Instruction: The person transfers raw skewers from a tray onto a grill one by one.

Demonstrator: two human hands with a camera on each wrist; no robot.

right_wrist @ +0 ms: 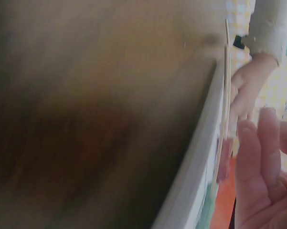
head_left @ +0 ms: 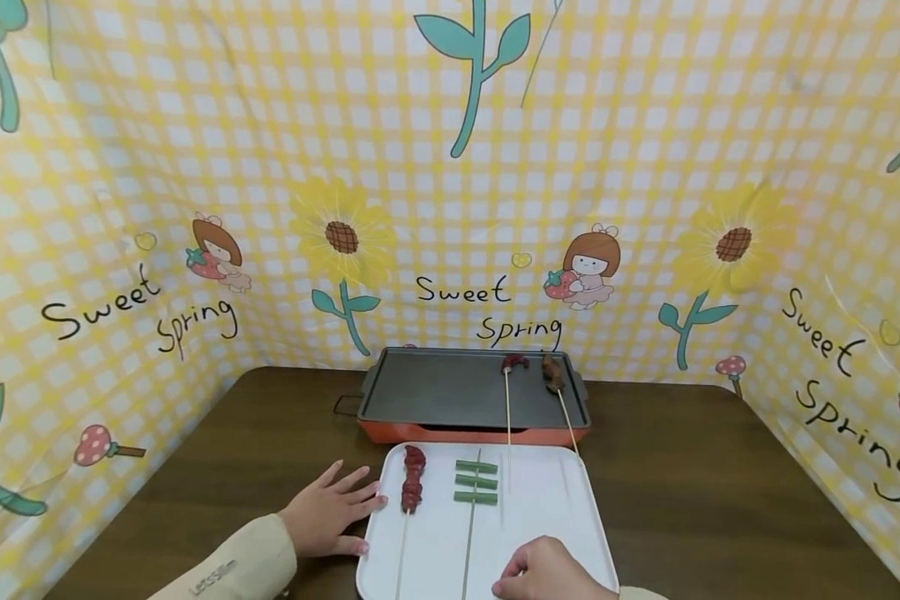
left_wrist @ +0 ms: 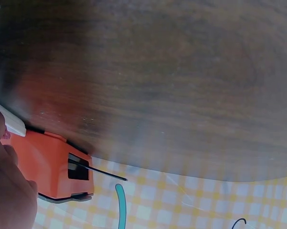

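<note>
Your left hand (head_left: 328, 518) lies flat on the brown table (head_left: 217, 467), fingers straight and spread, the fingertips touching the left rim of the white tray (head_left: 562, 508). Your right hand (head_left: 551, 572) rests on the tray's near edge with fingers loosely curled; whether it pinches anything, you cannot tell. On the tray lie a red meat skewer (head_left: 412, 490) just beside your left fingers and a green bean skewer (head_left: 476, 482) next to it. Beyond the tray sits the orange griddle (head_left: 471, 393), carrying two more skewers (head_left: 512, 364) at its far right.
</note>
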